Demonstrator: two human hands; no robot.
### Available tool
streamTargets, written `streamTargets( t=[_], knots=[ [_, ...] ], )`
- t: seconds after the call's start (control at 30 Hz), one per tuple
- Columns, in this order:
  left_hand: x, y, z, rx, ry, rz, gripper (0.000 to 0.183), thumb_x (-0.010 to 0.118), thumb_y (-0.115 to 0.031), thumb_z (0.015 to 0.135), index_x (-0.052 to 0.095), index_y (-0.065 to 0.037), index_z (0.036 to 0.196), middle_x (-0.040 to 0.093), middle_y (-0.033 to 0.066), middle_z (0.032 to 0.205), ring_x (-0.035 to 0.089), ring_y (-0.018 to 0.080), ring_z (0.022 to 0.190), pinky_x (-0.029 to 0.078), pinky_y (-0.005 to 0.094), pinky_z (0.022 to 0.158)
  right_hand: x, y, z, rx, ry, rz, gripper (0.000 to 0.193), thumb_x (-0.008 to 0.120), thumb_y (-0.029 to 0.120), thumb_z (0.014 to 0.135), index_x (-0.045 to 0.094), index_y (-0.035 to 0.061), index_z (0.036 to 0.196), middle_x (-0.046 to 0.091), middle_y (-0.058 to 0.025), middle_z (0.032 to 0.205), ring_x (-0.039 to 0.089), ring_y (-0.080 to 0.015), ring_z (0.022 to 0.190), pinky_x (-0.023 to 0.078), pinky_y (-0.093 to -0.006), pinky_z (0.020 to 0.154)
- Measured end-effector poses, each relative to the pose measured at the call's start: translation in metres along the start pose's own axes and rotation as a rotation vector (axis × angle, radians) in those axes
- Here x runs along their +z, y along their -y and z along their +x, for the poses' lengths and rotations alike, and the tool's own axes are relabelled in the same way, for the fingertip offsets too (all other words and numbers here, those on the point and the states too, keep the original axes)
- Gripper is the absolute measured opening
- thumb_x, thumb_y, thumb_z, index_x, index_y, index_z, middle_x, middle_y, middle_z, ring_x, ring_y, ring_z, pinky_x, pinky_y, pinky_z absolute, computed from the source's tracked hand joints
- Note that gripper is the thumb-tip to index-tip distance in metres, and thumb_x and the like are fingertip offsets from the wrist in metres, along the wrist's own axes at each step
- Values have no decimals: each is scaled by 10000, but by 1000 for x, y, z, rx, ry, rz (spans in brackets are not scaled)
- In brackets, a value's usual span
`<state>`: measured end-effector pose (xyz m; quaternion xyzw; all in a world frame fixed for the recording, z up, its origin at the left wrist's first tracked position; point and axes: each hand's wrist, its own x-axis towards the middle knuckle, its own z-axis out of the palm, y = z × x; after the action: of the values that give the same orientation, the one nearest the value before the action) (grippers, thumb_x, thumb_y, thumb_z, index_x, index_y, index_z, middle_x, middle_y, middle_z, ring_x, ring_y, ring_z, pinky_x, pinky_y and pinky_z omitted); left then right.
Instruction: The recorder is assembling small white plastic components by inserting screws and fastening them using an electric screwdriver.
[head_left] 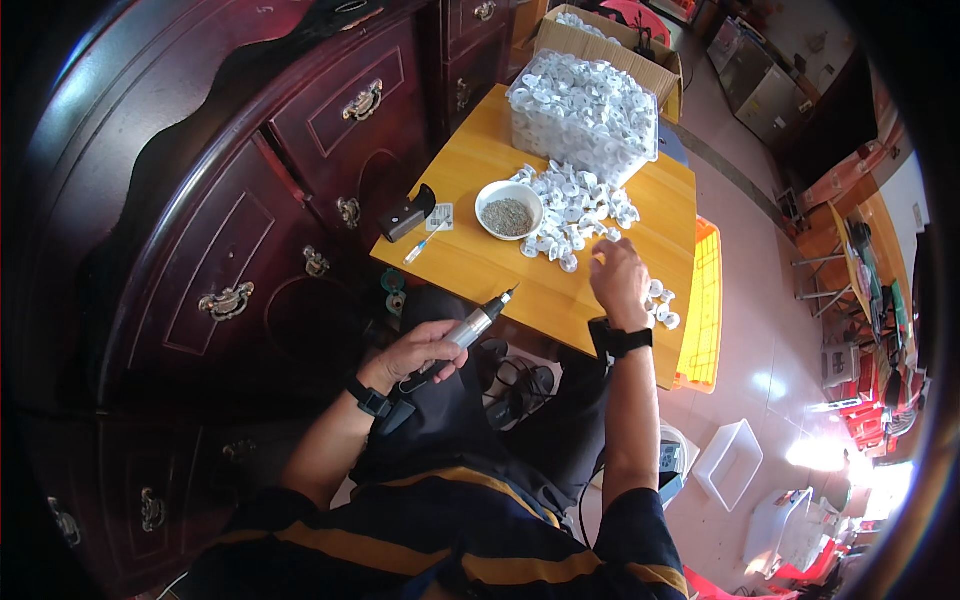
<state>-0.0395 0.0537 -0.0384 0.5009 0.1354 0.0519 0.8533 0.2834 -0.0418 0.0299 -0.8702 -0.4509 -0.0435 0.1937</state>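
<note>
An electric screwdriver (468, 330), silver and black with a slim dark bit, is gripped in my left hand (425, 355). Its tip points up and right over the near edge of the wooden table (560, 300). My right hand (621, 285) is at the near side of a loose pile of white plastic parts (575, 200). Its fingers are curled together by the pile; what they pinch, if anything, is hidden. A white bowl (487, 225) full of small metal pieces stands left of the pile. Several white parts (661, 305) lie separately right of my right wrist.
A clear bin (530, 128) heaped with similar white parts stands at the table's far end. A dark case (402, 222), a small card (440, 217) and a thin blue-and-white tool (416, 252) lie at left. Dark drawers (340, 100) border the left; a yellow crate (706, 310) stands right.
</note>
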Motion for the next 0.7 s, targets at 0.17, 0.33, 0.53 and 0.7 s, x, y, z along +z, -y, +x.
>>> streamTargets(
  t=[0.17, 0.33, 0.53, 0.7],
  knots=[
    [-1, 0, -1, -7, 21, -22, 357, 634, -232, 927, 534, -18, 1195, 600, 35, 856, 563, 83, 644, 468, 219, 531, 13, 60, 36, -181, 109, 87, 135, 640, 209, 847, 735, 163, 932, 673, -128, 988, 679, -355, 902, 545, -465, 776],
    [2, -2, -3, -8, -20, 6, 393, 669, -332, 912, 536, -40, 1140, 597, 41, 871, 565, 92, 675, 474, 224, 555, 48, 100, 77, -291, 261, -190, 198, 584, 163, 863, 746, 86, 946, 715, -144, 1045, 709, -323, 953, 573, -436, 791],
    [-2, 3, -5, 19, 2, -11, 409, 669, -333, 918, 536, -40, 1171, 599, 45, 887, 569, 102, 675, 474, 229, 564, 77, 105, 91, -281, 281, -294, 231, 600, 136, 840, 743, 62, 1005, 727, -186, 1007, 726, -325, 924, 593, -409, 762],
    [-7, 5, -4, 29, 24, -30, 415, 668, -324, 920, 533, -35, 1186, 598, 50, 887, 571, 107, 671, 473, 232, 567, 70, 108, 88, -326, 312, -287, 253, 580, 168, 842, 740, 51, 1000, 725, -184, 1007, 723, -325, 924, 589, -420, 768]
  ],
)
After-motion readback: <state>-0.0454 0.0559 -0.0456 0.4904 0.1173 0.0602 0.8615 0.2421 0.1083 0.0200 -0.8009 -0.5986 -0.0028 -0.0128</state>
